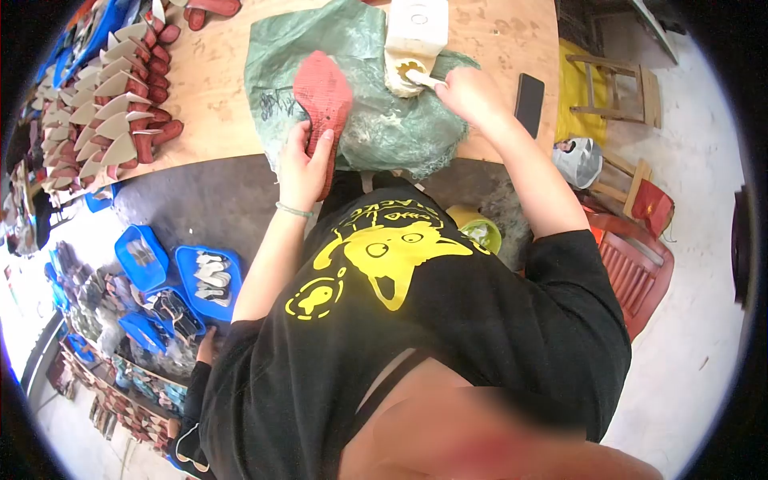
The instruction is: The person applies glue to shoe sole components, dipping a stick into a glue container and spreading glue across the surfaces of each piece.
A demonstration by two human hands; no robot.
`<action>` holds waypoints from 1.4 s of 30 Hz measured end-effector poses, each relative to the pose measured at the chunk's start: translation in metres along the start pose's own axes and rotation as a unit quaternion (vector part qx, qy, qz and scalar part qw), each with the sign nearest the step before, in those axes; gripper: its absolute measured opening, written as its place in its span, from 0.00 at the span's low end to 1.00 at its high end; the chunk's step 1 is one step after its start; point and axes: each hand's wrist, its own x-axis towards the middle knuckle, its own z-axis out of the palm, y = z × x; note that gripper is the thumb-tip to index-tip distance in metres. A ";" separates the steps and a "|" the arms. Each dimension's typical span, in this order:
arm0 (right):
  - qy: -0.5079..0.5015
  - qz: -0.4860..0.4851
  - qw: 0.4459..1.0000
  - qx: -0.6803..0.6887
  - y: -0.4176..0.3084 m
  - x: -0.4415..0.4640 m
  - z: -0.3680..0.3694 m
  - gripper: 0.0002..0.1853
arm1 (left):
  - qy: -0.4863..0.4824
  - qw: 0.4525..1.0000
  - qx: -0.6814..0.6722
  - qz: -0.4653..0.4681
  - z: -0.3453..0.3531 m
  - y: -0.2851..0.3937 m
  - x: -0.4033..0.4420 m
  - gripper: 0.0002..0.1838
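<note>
Wooden table (214,80), left hand (302,170) gripping red sole (322,90), right hand (472,98) pinching white-handled tool (424,78)

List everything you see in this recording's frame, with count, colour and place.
Shoe sole: one, red, in the left hand
Brush: one, whitish, in the right hand
Container: one, white, right of the sole
Sheet: one, green, on the table
Table: one, tan, ahead
Phone: one, black, table's right side
Shoe parts: many, red and beige, table's left
Trays: several, blue, left
Chair: one, red, right
Another person's hand: one, black sleeve, lower left
T-shirt: one, black with yellow print, worn
Own hands: two, bare, over the table's near side
</note>
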 end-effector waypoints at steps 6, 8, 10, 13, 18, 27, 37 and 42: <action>-0.002 0.012 1.000 0.016 0.004 -0.021 -0.002 0.18 | 0.001 1.000 0.024 0.017 0.009 0.007 0.003 0.19; -0.005 0.024 1.000 0.015 0.005 -0.024 0.018 0.18 | -0.027 0.999 0.017 -0.008 0.008 0.025 0.004 0.17; 0.002 0.027 0.999 0.029 0.010 -0.023 0.022 0.18 | -0.036 0.999 -0.001 -0.020 0.010 0.037 0.007 0.15; 0.004 0.004 0.999 0.054 0.015 -0.037 0.015 0.19 | -0.044 0.997 -0.044 -0.043 0.018 0.031 0.009 0.14; 0.020 0.021 0.999 0.042 0.017 -0.040 0.031 0.19 | -0.029 0.998 -0.046 -0.043 0.029 0.030 0.014 0.15; 0.025 0.046 0.992 0.115 0.038 -0.041 0.038 0.20 | -0.023 0.997 -0.051 -0.050 0.035 0.019 0.030 0.17; -0.014 -0.066 0.942 0.330 0.003 -0.072 -0.013 0.14 | -0.044 0.993 -0.095 -0.063 0.047 0.010 0.036 0.15; 0.058 -0.075 0.943 0.320 0.016 -0.039 -0.015 0.16 | -0.101 0.953 -0.278 -0.068 0.037 0.019 0.030 0.10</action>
